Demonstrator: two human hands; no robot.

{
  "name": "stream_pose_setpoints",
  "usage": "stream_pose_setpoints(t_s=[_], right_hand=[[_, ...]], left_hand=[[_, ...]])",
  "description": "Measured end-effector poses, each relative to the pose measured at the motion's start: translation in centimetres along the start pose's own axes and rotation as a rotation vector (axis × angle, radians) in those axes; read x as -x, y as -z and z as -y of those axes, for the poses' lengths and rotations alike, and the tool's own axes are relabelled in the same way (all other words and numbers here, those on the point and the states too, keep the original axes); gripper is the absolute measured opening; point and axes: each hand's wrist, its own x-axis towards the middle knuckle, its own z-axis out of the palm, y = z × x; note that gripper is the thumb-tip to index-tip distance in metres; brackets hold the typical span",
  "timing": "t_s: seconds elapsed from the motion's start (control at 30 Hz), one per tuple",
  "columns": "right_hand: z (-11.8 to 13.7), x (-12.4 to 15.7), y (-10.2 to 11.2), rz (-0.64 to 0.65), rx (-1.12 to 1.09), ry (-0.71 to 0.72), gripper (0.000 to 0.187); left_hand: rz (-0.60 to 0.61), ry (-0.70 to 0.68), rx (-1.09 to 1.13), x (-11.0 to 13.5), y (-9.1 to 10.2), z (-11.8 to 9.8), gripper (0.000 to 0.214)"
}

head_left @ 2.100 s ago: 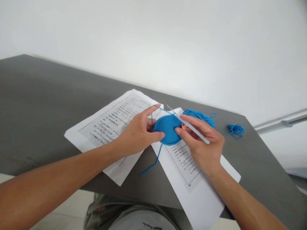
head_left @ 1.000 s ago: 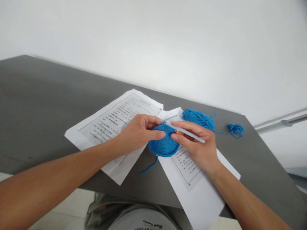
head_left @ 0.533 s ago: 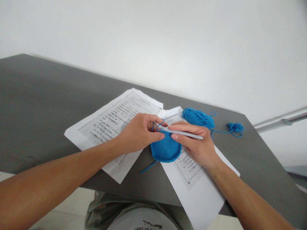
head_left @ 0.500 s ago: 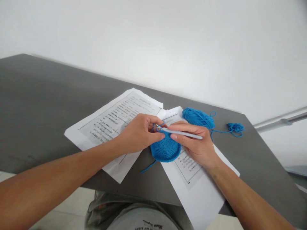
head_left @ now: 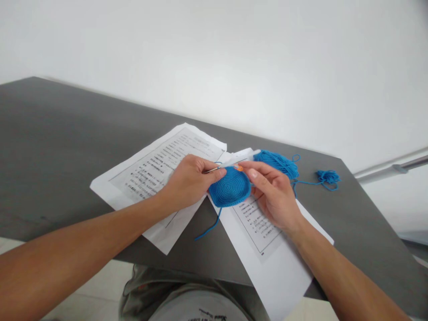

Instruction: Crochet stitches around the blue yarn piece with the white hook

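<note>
A round, blue crocheted piece (head_left: 230, 187) is held up over the papers, with a loose yarn tail hanging from its lower edge. My left hand (head_left: 194, 180) pinches its upper left edge between thumb and fingers. The same hand also keeps hold of a crochet hook (head_left: 242, 161), whose metal tip shows by the thumb while its pale handle points up to the right. At the top right edge of the piece, my right hand (head_left: 274, 189) is closed on a small orange stitch marker (head_left: 239, 168). Fingers partly hide the marker, and I cannot tell whether it is attached.
A blue yarn skein (head_left: 277, 163) lies behind my right hand, joined by a strand to a small tangle of yarn (head_left: 328, 178). Two printed sheets, a left one (head_left: 133, 178) and a right one (head_left: 284, 267), lie on the grey table (head_left: 67, 133). A white wall rises behind.
The crochet hook has passed from my right hand to my left, its handle now pointing up and right. An orange stitch marker now shows in my right fingers. The crocheted piece sits slightly higher.
</note>
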Motion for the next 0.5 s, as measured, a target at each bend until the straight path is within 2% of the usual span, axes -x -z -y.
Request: stream_pose_setpoints(t_s=[0.1,0.2,0.3,0.4,0.5], right_hand=[[0.31,0.13,-0.08,0.067,0.0,-0.069,0.046],[0.46,0.29,-0.33,0.097,-0.012,-0.087,0.044],[0.45,0.32,-0.54,0.086,-0.025,-0.076,0.042],[0.34,0.21,-0.54,0.06,-0.03,-0.068,0.04],[0.24,0.14,-0.46,0.042,-0.031,-0.07,0.038]], left_hand=[[-0.097,-0.038,-0.019,0.14,-0.03,-0.23,0.035],[-0.123,-0.045,-0.014,0.16,-0.09,-0.28,0.039],[-0.097,-0.023,0.084,0.08,-0.17,-0.05,0.032],[-0.046,0.012,0.275,-0.02,-0.24,0.21,0.021],[-0.023,0.046,0.405,-0.11,-0.24,0.25,0.021]])
